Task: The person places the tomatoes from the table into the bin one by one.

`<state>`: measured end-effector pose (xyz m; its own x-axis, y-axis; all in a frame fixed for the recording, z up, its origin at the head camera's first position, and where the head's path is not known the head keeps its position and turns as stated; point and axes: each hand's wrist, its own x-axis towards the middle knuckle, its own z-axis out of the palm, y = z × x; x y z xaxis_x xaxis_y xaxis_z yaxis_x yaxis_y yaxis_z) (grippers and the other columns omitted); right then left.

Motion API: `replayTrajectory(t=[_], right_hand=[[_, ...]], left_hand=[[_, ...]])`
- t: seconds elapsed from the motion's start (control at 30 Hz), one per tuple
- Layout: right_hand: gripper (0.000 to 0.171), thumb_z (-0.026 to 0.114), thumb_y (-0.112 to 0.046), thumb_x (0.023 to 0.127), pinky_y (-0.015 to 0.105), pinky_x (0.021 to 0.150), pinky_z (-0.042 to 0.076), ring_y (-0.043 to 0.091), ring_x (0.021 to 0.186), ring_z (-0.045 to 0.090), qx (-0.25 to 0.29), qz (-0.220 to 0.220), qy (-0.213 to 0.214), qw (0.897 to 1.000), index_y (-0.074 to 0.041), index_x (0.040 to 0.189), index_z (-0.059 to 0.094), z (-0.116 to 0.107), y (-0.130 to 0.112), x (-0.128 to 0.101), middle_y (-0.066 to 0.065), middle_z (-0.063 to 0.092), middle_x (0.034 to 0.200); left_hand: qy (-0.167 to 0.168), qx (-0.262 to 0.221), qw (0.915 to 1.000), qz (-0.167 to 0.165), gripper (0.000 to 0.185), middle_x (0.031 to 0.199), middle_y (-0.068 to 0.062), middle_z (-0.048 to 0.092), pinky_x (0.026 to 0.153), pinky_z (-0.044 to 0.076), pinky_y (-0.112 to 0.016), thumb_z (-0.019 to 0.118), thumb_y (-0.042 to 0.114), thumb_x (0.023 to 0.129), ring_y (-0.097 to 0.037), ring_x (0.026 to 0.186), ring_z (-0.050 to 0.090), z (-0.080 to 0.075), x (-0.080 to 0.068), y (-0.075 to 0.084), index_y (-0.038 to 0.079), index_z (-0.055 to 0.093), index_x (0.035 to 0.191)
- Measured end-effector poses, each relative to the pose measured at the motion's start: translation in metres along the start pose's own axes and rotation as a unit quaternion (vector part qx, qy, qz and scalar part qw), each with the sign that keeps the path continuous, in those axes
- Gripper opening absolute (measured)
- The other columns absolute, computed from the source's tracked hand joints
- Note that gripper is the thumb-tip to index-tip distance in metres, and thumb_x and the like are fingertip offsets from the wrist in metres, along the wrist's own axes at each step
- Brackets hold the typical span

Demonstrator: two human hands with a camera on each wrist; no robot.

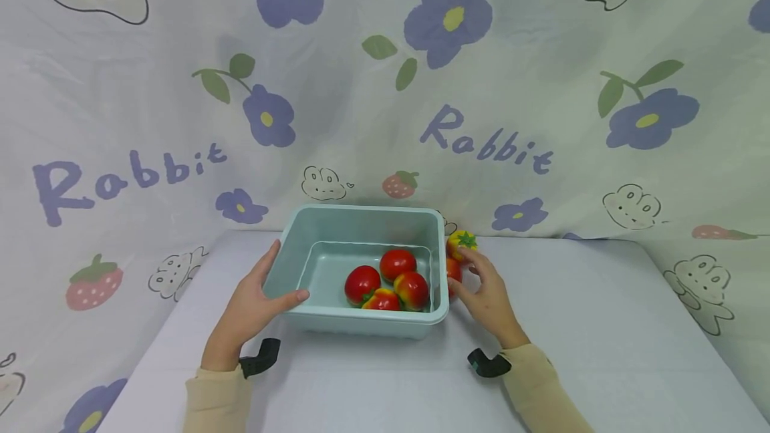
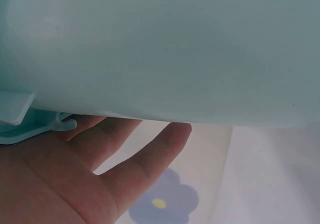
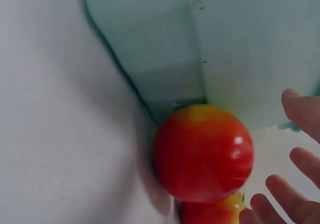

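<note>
A pale lavender-white tabletop (image 1: 601,326) carries the scene, its far corners rounded. Behind it and down both sides hangs a light cloth backdrop (image 1: 361,52) printed with purple flowers (image 1: 452,15), green leaves, small strawberries (image 1: 94,282), outlined rabbit faces (image 1: 631,206) and the word "Rabbit" in purple letters (image 1: 486,141), seen twice. The cloth is slightly creased and meets the tabletop's far edge. In the left wrist view one purple flower with a yellow centre (image 2: 162,204) shows low in the picture.
</note>
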<state>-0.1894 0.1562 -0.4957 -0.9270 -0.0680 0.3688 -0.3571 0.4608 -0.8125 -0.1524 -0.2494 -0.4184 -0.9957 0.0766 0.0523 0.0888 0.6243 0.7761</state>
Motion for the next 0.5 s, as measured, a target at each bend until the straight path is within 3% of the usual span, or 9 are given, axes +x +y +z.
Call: replayTrajectory(t=[0.5], right_hand=[[0.066, 0.079, -0.008, 0.086, 0.057, 0.106, 0.044, 0.035, 0.132, 0.047, -0.044, 0.029, -0.021, 0.998, -0.01, 0.145, 0.051, 0.011, 0.011, -0.001, 0.012, 0.051, 0.147]], left_hand=[[-0.001, 0.001, 1.0, -0.001, 0.111, 0.167, -0.015, 0.015, 0.112, 0.022, -0.071, 0.081, 0.041, 0.083, -0.043, 0.15, 0.016, -0.001, 0.0, 0.002, 0.02, 0.007, 0.163]])
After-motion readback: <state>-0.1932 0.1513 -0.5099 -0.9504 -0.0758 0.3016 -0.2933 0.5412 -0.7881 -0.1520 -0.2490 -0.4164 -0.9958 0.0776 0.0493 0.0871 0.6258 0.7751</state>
